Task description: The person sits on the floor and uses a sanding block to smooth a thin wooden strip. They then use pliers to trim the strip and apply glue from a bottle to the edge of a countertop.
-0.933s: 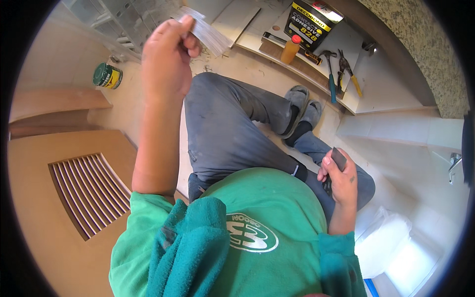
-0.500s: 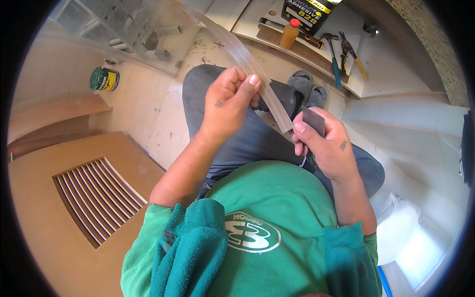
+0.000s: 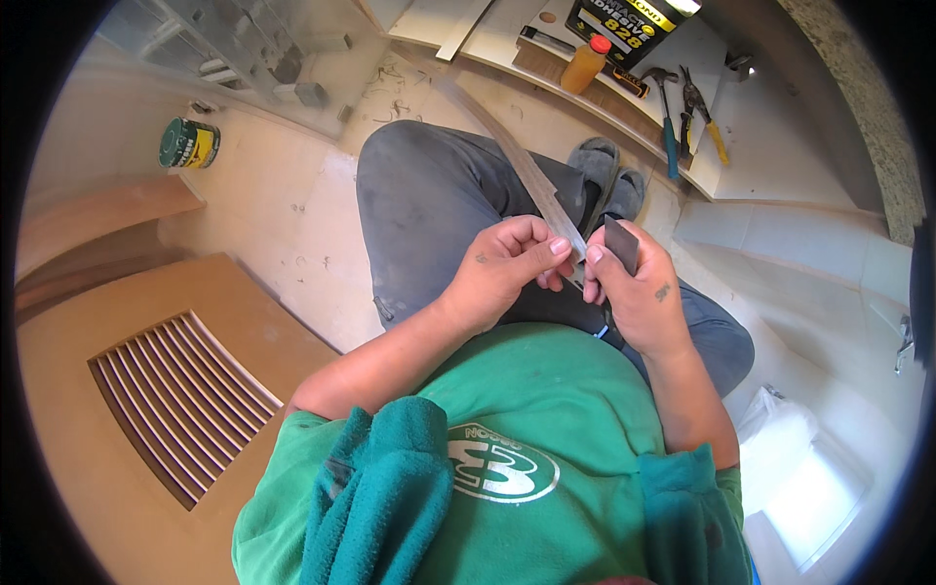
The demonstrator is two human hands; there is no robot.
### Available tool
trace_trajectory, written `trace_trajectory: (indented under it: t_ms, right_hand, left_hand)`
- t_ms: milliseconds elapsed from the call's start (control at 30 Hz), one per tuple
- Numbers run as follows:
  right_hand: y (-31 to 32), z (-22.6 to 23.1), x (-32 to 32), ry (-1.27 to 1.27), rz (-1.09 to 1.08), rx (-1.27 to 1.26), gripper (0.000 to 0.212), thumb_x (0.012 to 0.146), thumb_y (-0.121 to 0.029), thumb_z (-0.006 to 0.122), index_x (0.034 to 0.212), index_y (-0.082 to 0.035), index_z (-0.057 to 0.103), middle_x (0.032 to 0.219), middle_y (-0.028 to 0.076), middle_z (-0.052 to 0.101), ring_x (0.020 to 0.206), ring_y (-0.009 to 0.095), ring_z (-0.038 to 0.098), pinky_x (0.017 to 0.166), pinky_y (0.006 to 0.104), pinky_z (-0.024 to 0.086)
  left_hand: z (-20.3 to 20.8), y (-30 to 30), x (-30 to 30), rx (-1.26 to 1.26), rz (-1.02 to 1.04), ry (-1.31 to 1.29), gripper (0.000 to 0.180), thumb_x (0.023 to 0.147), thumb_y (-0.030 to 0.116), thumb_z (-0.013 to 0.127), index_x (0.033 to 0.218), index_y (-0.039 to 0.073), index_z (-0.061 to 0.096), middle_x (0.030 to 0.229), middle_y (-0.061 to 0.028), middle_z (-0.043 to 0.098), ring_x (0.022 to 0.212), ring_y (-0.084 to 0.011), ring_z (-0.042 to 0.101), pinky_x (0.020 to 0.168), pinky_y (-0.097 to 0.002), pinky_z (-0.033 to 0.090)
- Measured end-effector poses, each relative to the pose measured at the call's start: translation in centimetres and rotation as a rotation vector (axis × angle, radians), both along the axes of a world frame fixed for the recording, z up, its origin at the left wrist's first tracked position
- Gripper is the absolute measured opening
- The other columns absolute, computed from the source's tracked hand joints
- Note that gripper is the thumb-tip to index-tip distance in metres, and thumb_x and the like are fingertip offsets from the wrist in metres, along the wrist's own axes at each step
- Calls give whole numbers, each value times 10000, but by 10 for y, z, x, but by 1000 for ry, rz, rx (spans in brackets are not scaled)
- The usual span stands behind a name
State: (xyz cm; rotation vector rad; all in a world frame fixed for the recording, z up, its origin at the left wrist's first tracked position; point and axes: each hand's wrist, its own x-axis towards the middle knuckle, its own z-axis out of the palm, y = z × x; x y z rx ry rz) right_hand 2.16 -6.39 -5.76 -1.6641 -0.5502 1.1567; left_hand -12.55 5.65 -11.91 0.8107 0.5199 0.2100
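The left hand (image 3: pixel 502 273) pinches a thin strip (image 3: pixel 531 175) near its end, between thumb and fingers; the strip stretches away beyond that hand; the right hand (image 3: pixel 643 292), just beside it, grips a dark flat blade (image 3: pixel 621 246); whether its fingertips touch the strip, I cannot tell; beyond the right hand lie a hammer (image 3: pixel 669 127) and pliers (image 3: pixel 687 107).

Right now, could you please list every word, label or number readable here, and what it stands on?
Wording left uncopied; print shows on:
Black can: large white and yellow lettering.
Green shirt: white lettering and emblem.
Green tub: lettering too small to read.
Orange and black item: blurred lettering.
Left hand, right hand: dark marks, too small to read.
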Motion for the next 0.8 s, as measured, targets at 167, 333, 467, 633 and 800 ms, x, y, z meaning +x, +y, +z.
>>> trace_trajectory:
  t_ms: [167,333,467,633,800]
  right_hand:
    - [6,-14,-5,-48,40,-58,125,1027,-133,590,941,-44,566,773,10,586,649,88,574,598,253,460]
    - [12,-19,-8,-43,66,-170,115,1025,-136,600,1017,-22,593,789,7,585,650,92,562,607,252,457]
    - [1,-19,0,73,83,-270,303,1049,-243,571,1224,1,616,845,5,576,707,94,556,636,256,450]
    - [-14,-30,-2,329,-31,-196,561,1090,-385,457,1453,41,507,961,15,538,766,103,527,656,246,429]
    - [-13,-40,-3,200,80,-156,603,1103,-416,432,1468,60,489,961,9,520,740,98,495,650,234,409]
  left_hand:
    - [-17,-3,-5,-132,-61,47,207,1041,247,653,1010,42,656,936,-70,704,815,-134,652,766,-271,531]
    - [-31,-6,-6,-234,8,3,189,1036,212,666,954,45,628,882,-49,688,740,-100,631,690,-244,523]
    - [-43,-4,-7,-194,37,29,172,1058,182,624,973,33,611,883,-56,684,726,-104,633,689,-246,532]
    - [-39,-3,6,-198,52,55,171,1077,179,577,1024,18,593,914,-55,689,773,-105,650,746,-254,558]
    - [-48,-2,4,-131,46,66,174,1097,182,531,1057,18,573,974,-75,691,879,-159,710,806,-293,589]
